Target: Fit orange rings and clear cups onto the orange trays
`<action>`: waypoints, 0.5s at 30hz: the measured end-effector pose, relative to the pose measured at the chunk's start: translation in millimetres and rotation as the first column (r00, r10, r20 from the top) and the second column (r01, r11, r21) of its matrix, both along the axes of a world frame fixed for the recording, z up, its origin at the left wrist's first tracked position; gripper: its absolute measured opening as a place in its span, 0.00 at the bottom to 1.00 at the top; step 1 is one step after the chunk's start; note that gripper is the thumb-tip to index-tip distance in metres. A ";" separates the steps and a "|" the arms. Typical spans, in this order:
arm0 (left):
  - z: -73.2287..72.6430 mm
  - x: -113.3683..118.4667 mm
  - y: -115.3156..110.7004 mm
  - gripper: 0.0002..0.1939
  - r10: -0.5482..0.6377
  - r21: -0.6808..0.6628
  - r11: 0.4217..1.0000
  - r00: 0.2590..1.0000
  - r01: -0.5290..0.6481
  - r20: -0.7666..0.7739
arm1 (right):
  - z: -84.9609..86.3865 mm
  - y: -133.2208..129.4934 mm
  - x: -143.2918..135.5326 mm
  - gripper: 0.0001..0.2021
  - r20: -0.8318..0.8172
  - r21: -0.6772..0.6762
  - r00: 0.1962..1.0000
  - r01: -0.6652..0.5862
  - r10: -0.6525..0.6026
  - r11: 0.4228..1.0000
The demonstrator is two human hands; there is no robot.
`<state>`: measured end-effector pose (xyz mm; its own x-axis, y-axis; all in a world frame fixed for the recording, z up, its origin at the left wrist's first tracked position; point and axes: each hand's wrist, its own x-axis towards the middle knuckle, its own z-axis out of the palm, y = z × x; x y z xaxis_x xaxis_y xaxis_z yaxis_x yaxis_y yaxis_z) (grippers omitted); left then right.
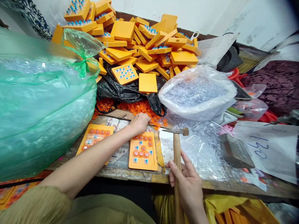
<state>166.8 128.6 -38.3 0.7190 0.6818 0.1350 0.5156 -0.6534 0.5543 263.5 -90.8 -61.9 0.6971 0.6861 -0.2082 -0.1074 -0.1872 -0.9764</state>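
My left hand [139, 123] reaches over the far edge of an orange panel [153, 160], at the near side of a heap of small orange rings [140, 108]. Its fingers are curled, and what they pinch, if anything, is hidden. The panel carries several orange rings around small clear and blue pieces; a few pieces stand without a ring. In my right hand [187, 179] is a hammer [177, 146], held upright by its wooden handle, the metal head pointing up beside the panel. A second orange panel [93, 127], with rings on it, lies partly under my left forearm.
Stacked yellow-orange panels [122, 30] fill the back. A bulging green plastic bag [46, 121] stands at left. To the right are an open white bag of clear pieces [196, 90], a grey block [235, 151] and a marked paper sheet [273, 149]. Black plastic [119, 90] lies behind the rings.
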 end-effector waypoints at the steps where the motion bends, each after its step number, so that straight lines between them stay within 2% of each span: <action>1: 2.9 -3.6 -2.1 0.05 -0.014 -0.008 1.000 1.000 0.014 -0.013 | 0.1 0.0 -1.3 0.43 0.002 0.000 1.000 -0.002 0.002 1.000; 3: 10.6 -17.7 -12.6 0.08 -0.011 -0.008 1.000 1.000 0.011 -0.003 | 0.7 -1.6 -4.4 0.42 0.009 0.008 1.000 -0.006 0.006 1.000; 5: 17.5 -39.5 -33.0 0.14 -0.004 -0.004 1.000 0.998 0.004 0.056 | 1.5 -7.5 -6.6 0.38 0.052 -0.004 0.999 -0.005 0.005 1.000; 8: 18.1 -75.5 -75.5 0.16 -0.003 -0.037 0.999 0.973 0.012 0.229 | 2.4 -25.4 -5.6 0.26 0.263 -0.059 0.964 -0.019 0.034 0.998; 11: 6.0 -98.4 -111.5 0.17 -0.019 -0.067 0.997 0.968 0.037 0.249 | 3.8 -46.4 -2.1 0.19 0.508 -0.081 0.839 -0.180 0.196 0.980; 15: -14.0 -102.7 -129.3 0.22 -0.012 -0.035 0.999 0.951 0.024 0.308 | 7.6 -59.3 -6.1 0.25 0.666 -0.115 0.621 -0.460 0.412 0.880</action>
